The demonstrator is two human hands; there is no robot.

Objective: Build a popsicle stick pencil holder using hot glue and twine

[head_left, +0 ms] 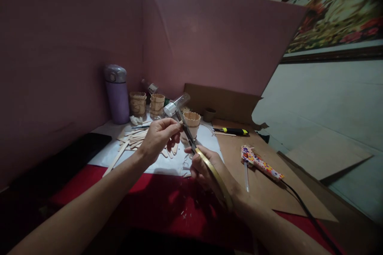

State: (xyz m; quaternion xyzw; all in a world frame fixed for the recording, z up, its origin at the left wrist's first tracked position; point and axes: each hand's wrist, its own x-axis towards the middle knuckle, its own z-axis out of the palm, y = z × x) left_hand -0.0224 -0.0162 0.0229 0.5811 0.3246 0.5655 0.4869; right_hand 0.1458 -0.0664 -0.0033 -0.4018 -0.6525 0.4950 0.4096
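My right hand is closed around the gold handles of a pair of scissors, whose blades point up and away from me. Between the thumb and fingertips of my left hand is a small pale piece of craft stick, mostly covered by the fingers. The scissor blades cross right at that piece; whether they touch it I cannot tell. Behind the blades stands a scallop-rimmed wooden cup. Loose craft sticks lie fanned out on white paper beneath and beside my left hand.
At the back left stand a purple tumbler and two decorated wooden cups. A clear plastic bottle lies behind. On cardboard at right are a utility knife and a flowered, corded glue gun. Clippings dot the red cloth.
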